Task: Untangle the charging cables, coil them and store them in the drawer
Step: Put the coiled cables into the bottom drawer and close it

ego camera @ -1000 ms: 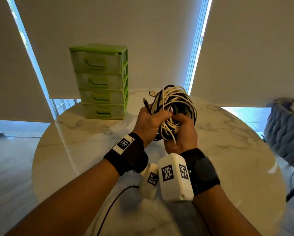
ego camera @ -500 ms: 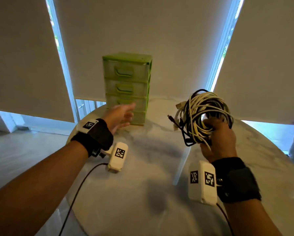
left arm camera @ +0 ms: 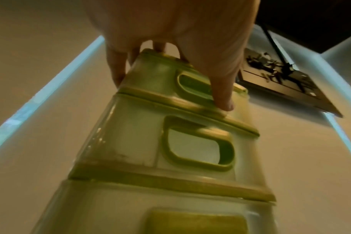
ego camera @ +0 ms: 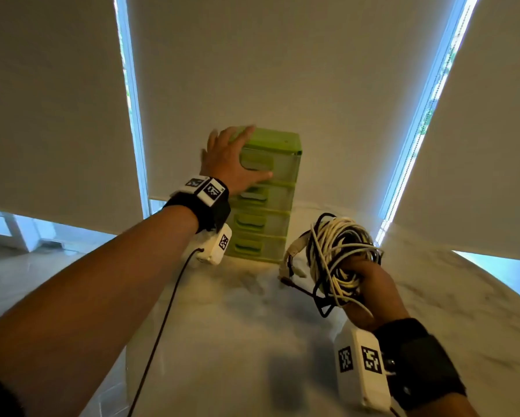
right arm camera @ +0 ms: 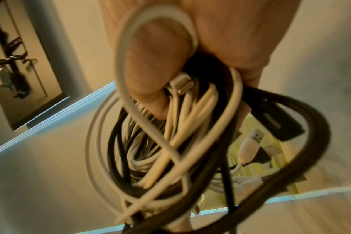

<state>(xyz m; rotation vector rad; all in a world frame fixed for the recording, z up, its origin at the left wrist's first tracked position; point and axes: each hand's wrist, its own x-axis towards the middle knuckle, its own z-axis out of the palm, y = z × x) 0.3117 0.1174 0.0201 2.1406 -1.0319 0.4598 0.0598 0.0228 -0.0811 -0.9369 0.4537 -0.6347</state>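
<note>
A coiled bundle of white and black charging cables (ego camera: 340, 254) hangs above the marble table (ego camera: 252, 341). My right hand (ego camera: 370, 290) grips it from below, thumb pressed on the strands (right arm camera: 170, 150). Loose plug ends stick out to its left. The green drawer unit (ego camera: 264, 224) stands at the table's far side, all drawers closed. My left hand (ego camera: 225, 158) lies on its top left corner, fingers spread over the lid. In the left wrist view the thumb (left arm camera: 222, 88) reaches straight down across the top drawer (left arm camera: 156, 79) beside its handle.
Pale roller blinds hang close behind the drawer unit, with bright window strips between them. A thin black wire (ego camera: 162, 311) runs from my left wrist camera down across the table. The table's curved edge (ego camera: 493, 284) runs off to the right.
My left hand let go of the bundle, moved left to the drawer unit, then rose from its lower drawers to its top. The right hand alone holds the cables, now lower.
</note>
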